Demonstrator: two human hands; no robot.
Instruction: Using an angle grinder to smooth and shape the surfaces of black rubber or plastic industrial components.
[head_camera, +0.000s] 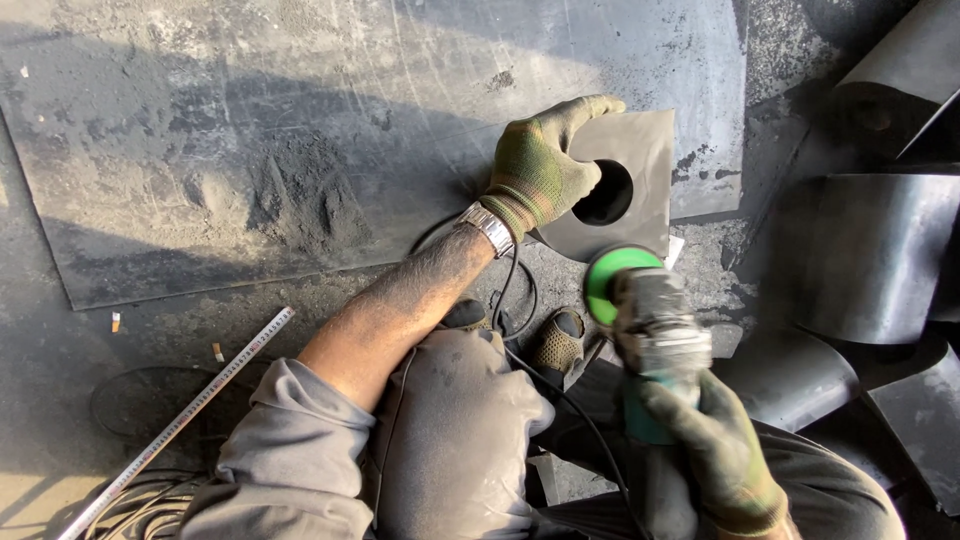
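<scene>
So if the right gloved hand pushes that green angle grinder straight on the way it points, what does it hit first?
Most likely the near edge of the square grey metal plate with a round hole, pinned by the left hand; the right hand holds the grinder just short, though depth is unclear.

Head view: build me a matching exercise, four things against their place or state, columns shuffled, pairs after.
Things:
1. left hand
2. right hand
3. steel ruler
4. angle grinder

Places or states:
A. lying on the ground at lower left
B. pressing on the square plate beside its round hole
C. gripping the grinder's rear body
D. green disc guard at the plate's near edge

Pairs: 1-B, 2-C, 3-A, 4-D
</scene>
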